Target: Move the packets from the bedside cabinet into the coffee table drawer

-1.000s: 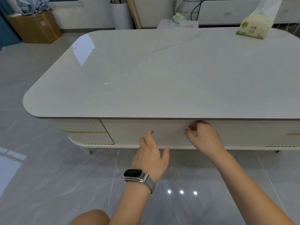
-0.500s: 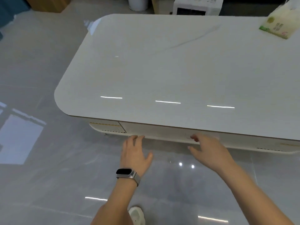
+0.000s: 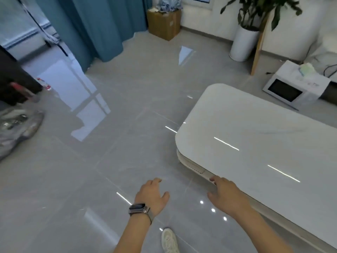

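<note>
Both hands are carrying nothing: the left hand [image 3: 152, 195], wearing a grey wristwatch [image 3: 139, 209], is spreading relaxed fingers over the floor, and the right hand [image 3: 227, 195] is reaching loosely at the glossy white coffee table [image 3: 255, 136], at three o'clock. No packets or bedside cabinet are showing; she is probably heading off to fetch them.

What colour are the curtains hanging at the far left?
The curtains are teal blue, plain with no pattern; the head view shows them.
</note>
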A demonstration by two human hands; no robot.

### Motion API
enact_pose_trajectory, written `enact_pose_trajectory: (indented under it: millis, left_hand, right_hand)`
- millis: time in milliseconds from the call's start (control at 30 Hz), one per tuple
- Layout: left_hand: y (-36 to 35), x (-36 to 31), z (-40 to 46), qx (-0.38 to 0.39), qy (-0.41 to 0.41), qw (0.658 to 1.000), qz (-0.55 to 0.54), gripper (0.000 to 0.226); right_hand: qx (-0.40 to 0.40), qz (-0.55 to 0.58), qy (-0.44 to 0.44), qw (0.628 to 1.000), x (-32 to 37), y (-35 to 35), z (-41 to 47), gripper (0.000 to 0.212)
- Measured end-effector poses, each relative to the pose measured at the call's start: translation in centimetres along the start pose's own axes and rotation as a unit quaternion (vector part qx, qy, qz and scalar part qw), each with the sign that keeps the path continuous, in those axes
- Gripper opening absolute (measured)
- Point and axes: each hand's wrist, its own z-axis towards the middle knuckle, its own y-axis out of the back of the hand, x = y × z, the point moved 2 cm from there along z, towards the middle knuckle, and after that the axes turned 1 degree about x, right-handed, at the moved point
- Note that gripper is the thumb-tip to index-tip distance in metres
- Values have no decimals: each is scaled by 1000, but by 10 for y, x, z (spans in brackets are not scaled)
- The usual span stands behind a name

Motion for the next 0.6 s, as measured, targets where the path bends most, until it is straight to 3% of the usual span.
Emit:
enact_pose_trajectory:
  millis: [267,600]
  left_hand:
    - [137,73,-42,-74,28,996,48,53]
    - [238,223,-64,-145,204,968,-38,54]
  right_hand:
    - [-9,-40,125,991,175,50,16,54]
    - [22,-142,320,937,404,59,86,49]
